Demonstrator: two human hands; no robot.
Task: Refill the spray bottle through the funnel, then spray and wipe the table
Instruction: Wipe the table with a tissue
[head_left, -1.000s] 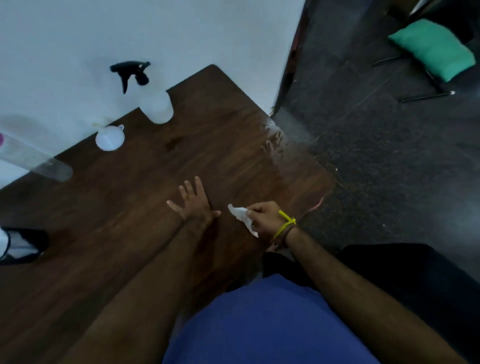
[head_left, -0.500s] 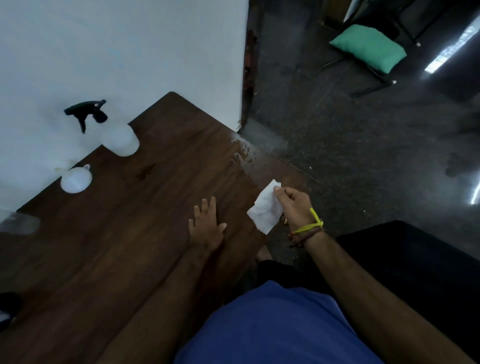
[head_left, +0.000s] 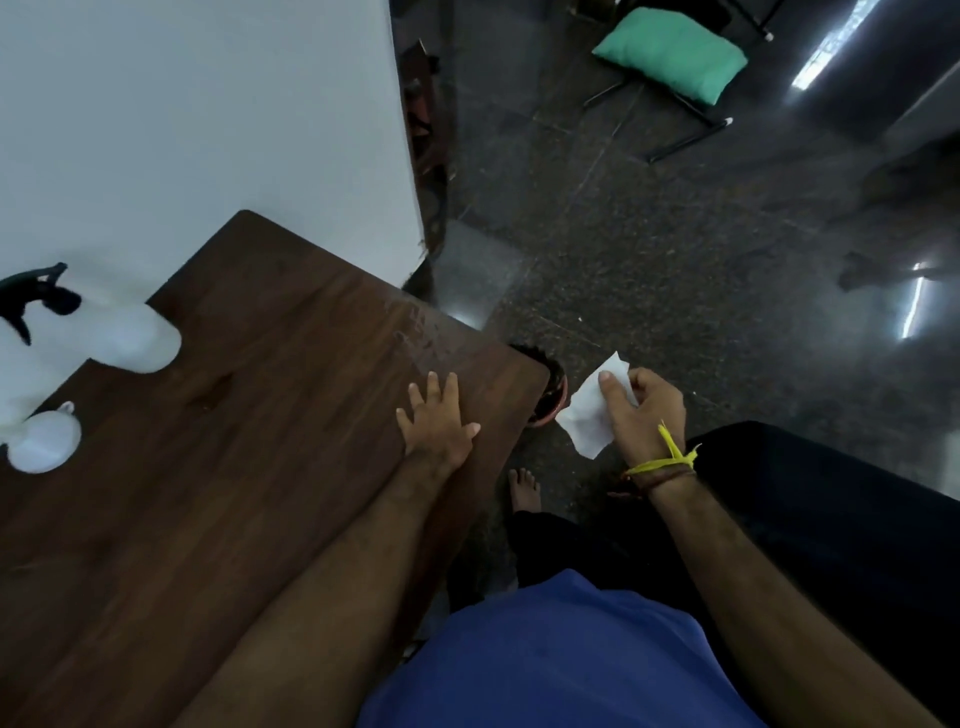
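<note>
A: Grip state?
B: Wipe (head_left: 589, 415) is pinched by right hand (head_left: 641, 415); left hand (head_left: 439, 423) is laid flat on table (head_left: 234, 467).
A: Change?
B: Wipe has been carried off the table edge, now held over floor. Bottle (head_left: 104, 332) untouched at wall.

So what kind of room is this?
Probably a room in a home or office. There's a wooden table against a white wall, a dark polished stone floor, and a chair with a green cushion.

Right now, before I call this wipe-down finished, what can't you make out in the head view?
- Spray bottle: fill level unreadable, blurred, cut by left edge.
- Funnel: washed out, details lost.
- Table under the left hand and forearm: hidden.
- Tissue in the right hand: wetness unclear.
</note>
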